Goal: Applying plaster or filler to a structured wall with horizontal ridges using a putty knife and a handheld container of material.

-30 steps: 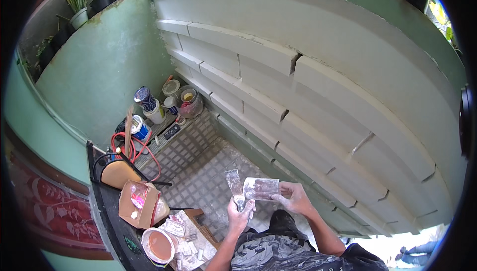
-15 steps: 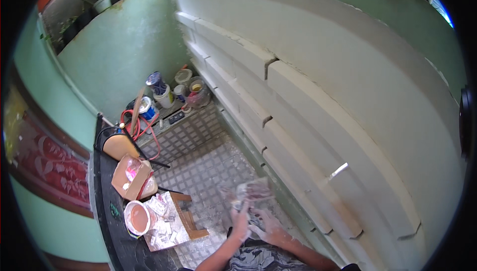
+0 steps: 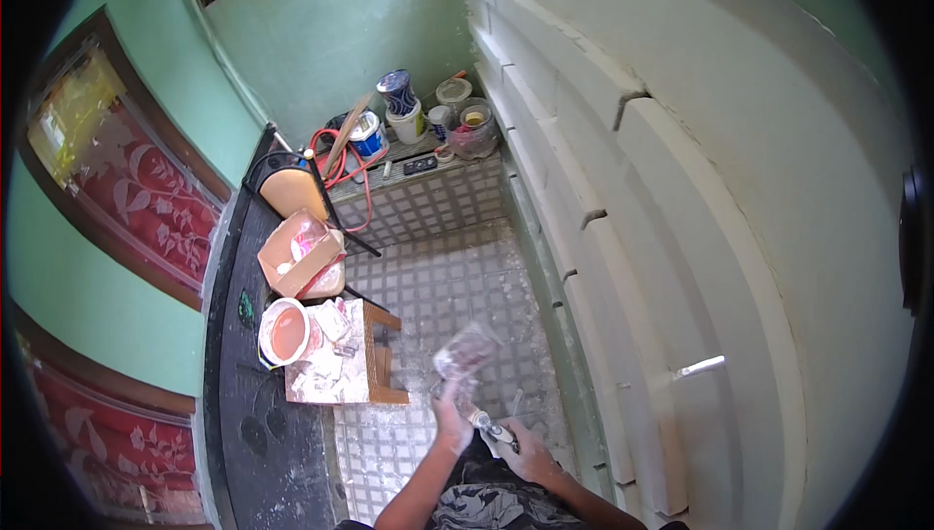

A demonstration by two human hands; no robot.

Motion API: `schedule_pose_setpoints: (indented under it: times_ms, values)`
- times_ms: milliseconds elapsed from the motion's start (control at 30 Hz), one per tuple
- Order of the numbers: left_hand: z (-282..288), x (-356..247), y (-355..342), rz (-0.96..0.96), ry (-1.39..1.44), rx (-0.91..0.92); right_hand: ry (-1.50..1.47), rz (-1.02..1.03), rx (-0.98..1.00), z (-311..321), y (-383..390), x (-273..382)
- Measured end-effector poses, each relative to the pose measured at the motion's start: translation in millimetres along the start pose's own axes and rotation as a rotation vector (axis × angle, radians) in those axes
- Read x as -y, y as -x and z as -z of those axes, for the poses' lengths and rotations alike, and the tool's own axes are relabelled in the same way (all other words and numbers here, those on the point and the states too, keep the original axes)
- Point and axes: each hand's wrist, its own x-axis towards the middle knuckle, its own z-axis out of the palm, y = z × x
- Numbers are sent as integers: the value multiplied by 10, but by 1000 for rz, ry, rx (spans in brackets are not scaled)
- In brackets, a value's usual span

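My left hand (image 3: 452, 421) is closed, dusted white, in front of my body. A flat pinkish, partly see-through piece (image 3: 467, 350) sticks out beyond its fingers, too blurred to name. To its right, my right hand (image 3: 527, 452) is closed around a short tool (image 3: 498, 431) with a dark and white handle. The tool's pale end points toward my left hand; whether they touch is unclear. Left of my hands stands a low wooden stool (image 3: 379, 389) with a white-smeared top. A white bucket of reddish-brown liquid (image 3: 289, 331) and several pale scraps sit on it.
A chair (image 3: 289, 192) holds an open cardboard box (image 3: 302, 258). Paint cans (image 3: 368, 136) and tubs (image 3: 472, 131) line the far ledge, near a red hose (image 3: 341, 175). Along the right runs a wall with protruding pale slabs (image 3: 623, 316). Tiled floor (image 3: 438, 277) lies between.
My view has swung left and down, so the stool and bucket appear higher. My hands have drawn apart a little, and the tool's handle shows more plainly in my right hand.
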Motion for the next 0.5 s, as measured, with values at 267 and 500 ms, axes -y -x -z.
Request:
schedule_pose_setpoints:
  times_ms: [267, 500]
  values:
    - [711, -763, -807, -280, 234, -135, 24, -256, 70, 66, -294, 50]
    - [1098, -1522, -1244, -273, -398, 34, 224, -281, 31, -41, -1072, 33]
